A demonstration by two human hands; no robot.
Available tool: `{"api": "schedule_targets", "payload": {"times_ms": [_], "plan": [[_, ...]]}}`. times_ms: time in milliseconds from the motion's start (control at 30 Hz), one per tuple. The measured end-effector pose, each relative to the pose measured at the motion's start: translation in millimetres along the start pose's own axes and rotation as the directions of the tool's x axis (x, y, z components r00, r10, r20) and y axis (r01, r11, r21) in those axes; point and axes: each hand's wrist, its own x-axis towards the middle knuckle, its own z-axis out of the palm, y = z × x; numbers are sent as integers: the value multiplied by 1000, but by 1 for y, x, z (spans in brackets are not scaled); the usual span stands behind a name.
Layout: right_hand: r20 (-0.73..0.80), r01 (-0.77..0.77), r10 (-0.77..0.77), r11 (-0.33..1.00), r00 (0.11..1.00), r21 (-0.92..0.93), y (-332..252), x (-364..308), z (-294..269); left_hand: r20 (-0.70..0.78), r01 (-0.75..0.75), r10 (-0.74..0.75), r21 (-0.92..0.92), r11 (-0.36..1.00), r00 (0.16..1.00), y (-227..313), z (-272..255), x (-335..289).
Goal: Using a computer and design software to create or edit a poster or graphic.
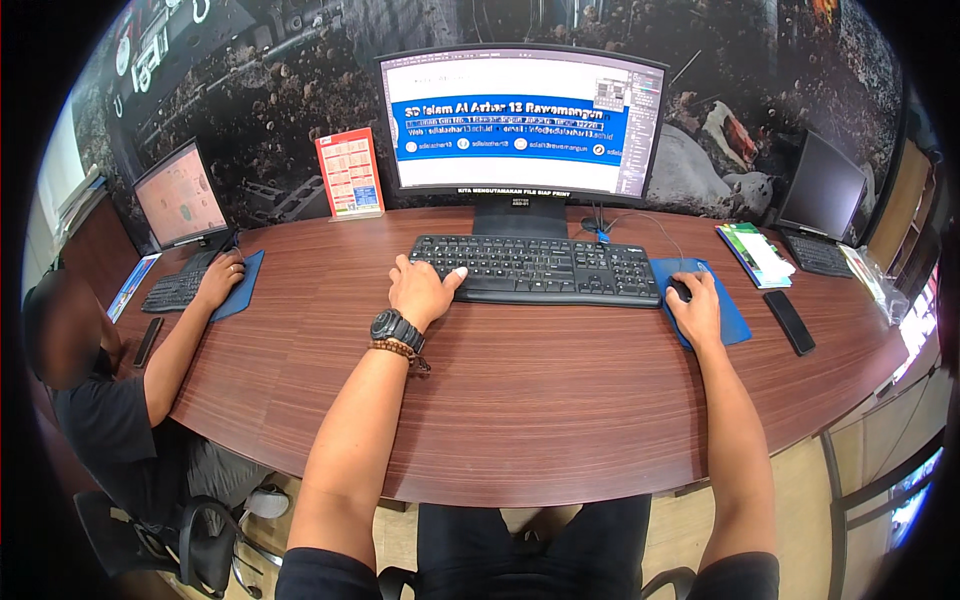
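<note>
My left hand [424, 291] rests on the left end of a black keyboard [540, 268], its fingers spread over the keys and nothing held in it. A dark watch [394, 327] and a beaded bracelet [396, 351] circle that wrist. On the right, my right hand [698, 308] is wrapped over a black computer mouse [682, 290], which it partly hides. The mouse sits on a blue mouse pad [734, 322]. Behind the keyboard stands a wide monitor [520, 125] showing a blue banner layout with white lettering.
At left, a seated co-worker's hand [220, 279] lies by another keyboard [174, 290], before a second monitor [180, 196]. A red desk calendar [351, 172] stands left of my monitor. Right are a black phone [789, 322], leaflets [756, 256] and a dark monitor [823, 186].
</note>
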Motion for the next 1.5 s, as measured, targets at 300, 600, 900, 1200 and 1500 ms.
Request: {"api": "schedule_targets", "payload": {"times_ms": [300, 600, 900, 1200, 1500], "plan": [[-10, 18, -18, 1000, 1000, 20, 1, 0, -1, -9, -4, 4, 9, 1000, 1000, 2, 0, 0], [-6, 25, -25, 1000, 1000, -1, 1, 1, -1, 5, -3, 3, 18, 1000, 1000, 3, -2, -1], [6, 19, -19, 1000, 1000, -1, -1, 0, -2, -63, -60, 60, 1, 998, 996, -6, 6, 1], [-14, 28, -28, 1000, 1000, 0, -1, 1, 0, -49, -62, 61, -5, 998, 997, -5, 3, 3], [-11, 23, -23, 1000, 1000, 11, 0, 1, 1, -62, -59, 59, 5, 998, 996, -5, 5, 2]]}}
